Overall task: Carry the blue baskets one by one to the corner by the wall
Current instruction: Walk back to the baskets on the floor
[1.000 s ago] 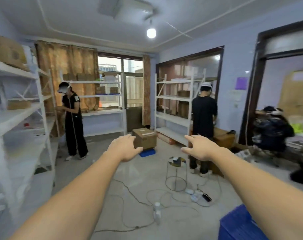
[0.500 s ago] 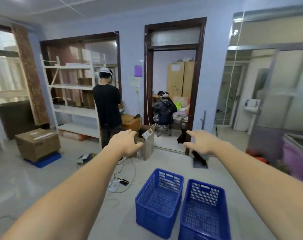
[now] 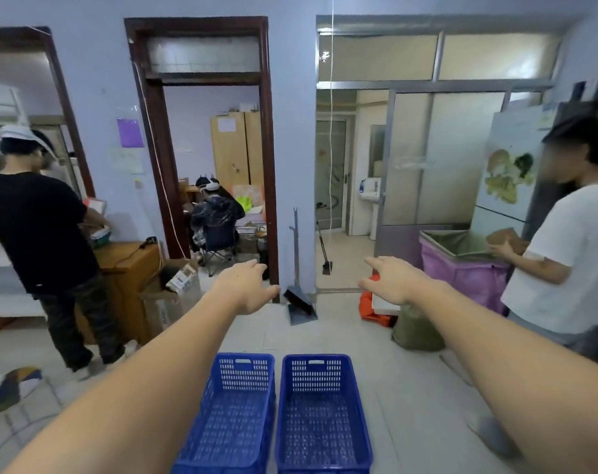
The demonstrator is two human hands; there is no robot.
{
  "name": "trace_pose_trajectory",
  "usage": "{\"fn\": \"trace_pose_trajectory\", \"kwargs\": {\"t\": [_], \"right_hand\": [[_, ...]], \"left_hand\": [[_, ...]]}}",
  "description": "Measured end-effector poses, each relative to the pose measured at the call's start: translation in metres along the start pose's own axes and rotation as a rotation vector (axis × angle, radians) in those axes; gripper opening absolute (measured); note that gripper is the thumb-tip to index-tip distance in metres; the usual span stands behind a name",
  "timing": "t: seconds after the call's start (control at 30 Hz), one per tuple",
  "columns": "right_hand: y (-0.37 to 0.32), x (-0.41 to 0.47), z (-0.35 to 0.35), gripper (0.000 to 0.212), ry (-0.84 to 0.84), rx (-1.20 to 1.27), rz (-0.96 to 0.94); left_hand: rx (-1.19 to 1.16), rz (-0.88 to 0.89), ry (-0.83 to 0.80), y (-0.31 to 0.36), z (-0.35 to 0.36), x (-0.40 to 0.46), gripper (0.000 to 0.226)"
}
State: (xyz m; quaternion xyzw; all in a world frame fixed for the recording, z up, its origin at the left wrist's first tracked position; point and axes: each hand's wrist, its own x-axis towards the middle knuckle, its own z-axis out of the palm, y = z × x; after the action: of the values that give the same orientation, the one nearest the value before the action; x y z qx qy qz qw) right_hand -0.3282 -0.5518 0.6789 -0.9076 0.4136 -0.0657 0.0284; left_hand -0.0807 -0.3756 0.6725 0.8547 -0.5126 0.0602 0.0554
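Two empty blue perforated baskets stand side by side on the tiled floor at the bottom centre, the left basket (image 3: 234,415) touching the right basket (image 3: 321,415). Both my arms stretch forward above them. My left hand (image 3: 246,285) is held out, fingers apart, holding nothing. My right hand (image 3: 391,280) is likewise spread and empty. Both hands are well above and beyond the baskets, apart from them.
A person in black (image 3: 41,241) stands at left by a wooden cabinet (image 3: 130,268) and cardboard boxes (image 3: 174,295). A person in white (image 3: 564,261) stands at right beside a purple bin (image 3: 461,268). A dustpan (image 3: 301,302), an orange bag (image 3: 371,307) and a green sack (image 3: 415,331) lie ahead by the wall.
My view has swung right; the baskets now sit centred below my arms and a person in white has come into view. Both hands stay spread and empty.
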Motion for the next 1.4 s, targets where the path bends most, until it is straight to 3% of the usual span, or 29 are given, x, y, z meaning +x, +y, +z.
{"fn": "trace_pose_trajectory", "kwargs": {"t": [0.97, 1.4], "right_hand": [[0.228, 0.303, 0.033, 0.067, -0.061, 0.047, 0.163], [0.318, 0.474, 0.070, 0.079, -0.142, -0.001, -0.097]], "left_hand": [[0.037, 0.187, -0.085, 0.147, 0.109, 0.403, 0.079], [-0.017, -0.109, -0.099, 0.177, 0.149, 0.498, 0.077]]}}
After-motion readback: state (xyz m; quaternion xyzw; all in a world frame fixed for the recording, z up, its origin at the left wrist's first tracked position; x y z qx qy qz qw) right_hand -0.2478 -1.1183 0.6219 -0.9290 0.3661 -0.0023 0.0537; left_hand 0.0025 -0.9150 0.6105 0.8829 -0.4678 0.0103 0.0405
